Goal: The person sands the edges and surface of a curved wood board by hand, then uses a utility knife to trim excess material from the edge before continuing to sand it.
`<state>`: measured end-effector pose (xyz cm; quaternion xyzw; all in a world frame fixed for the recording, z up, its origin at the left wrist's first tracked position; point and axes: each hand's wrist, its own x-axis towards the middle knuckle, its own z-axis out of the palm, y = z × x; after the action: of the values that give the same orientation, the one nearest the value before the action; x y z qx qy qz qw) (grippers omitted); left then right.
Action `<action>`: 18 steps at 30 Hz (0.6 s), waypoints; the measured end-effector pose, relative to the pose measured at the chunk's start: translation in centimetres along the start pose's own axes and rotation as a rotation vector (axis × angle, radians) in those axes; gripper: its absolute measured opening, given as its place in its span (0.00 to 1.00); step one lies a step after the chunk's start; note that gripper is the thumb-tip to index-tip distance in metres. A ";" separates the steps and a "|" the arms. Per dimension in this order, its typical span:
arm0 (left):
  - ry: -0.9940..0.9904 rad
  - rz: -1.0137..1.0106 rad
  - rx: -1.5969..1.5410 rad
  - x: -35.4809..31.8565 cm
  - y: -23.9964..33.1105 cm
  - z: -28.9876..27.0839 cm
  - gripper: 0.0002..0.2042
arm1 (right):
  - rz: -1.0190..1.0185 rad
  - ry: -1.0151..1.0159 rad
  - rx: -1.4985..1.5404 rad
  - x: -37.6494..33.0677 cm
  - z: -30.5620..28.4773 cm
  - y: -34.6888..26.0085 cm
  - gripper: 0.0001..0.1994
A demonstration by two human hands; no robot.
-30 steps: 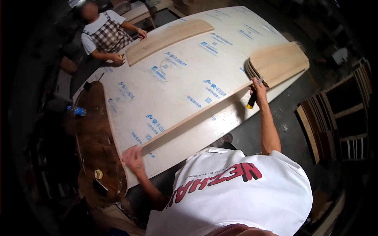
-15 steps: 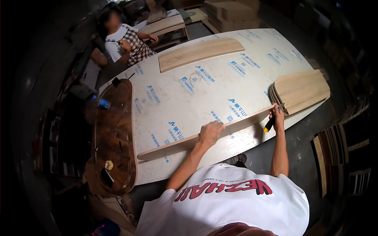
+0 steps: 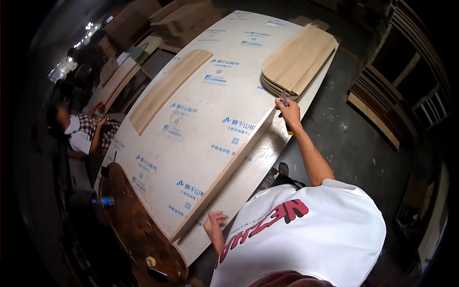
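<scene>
Board (image 3: 229,177) on edge, long axis lower left to upper right; right hand (image 3: 290,115) around knife (image 3: 285,101); left hand (image 3: 215,225) half-spread, empty

The long, pale, straight wooden board (image 3: 227,177) standing on edge is showing a smooth, matt face. The stacked, round-cornered, light tan wooden boards (image 3: 297,60) are displaying fine streaked grain and a matt finish. The large white tabletop sheet with blue print (image 3: 239,93) is looking smooth but scuffed. The dark brown, round-ended, wood-like slab (image 3: 138,227) is carrying a faint gloss. The slim grey knife blade (image 3: 284,97) is looking metallic, and the white, red-printed T-shirt (image 3: 330,225) is creasing as soft, matt cloth.
</scene>
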<state>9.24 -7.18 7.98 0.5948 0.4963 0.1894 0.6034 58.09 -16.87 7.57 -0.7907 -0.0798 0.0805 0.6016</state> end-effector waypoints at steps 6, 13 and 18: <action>0.314 -0.273 -0.881 -3.4 -2.3 -3.1 0.40 | 0.023 0.170 -0.140 -1.7 -1.1 1.8 0.22; 0.275 -0.178 -0.849 -5.6 -3.9 -3.6 0.28 | 0.101 0.137 -0.140 -4.6 -5.1 5.4 0.17; 0.345 -0.210 -0.738 -5.3 -3.4 -2.3 0.22 | 0.114 0.112 -0.098 -4.5 -5.7 4.9 0.16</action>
<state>3.79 -11.08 7.41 0.2442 0.5470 0.3887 0.7001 55.12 -24.53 4.47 -0.8256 -0.0048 0.0662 0.5603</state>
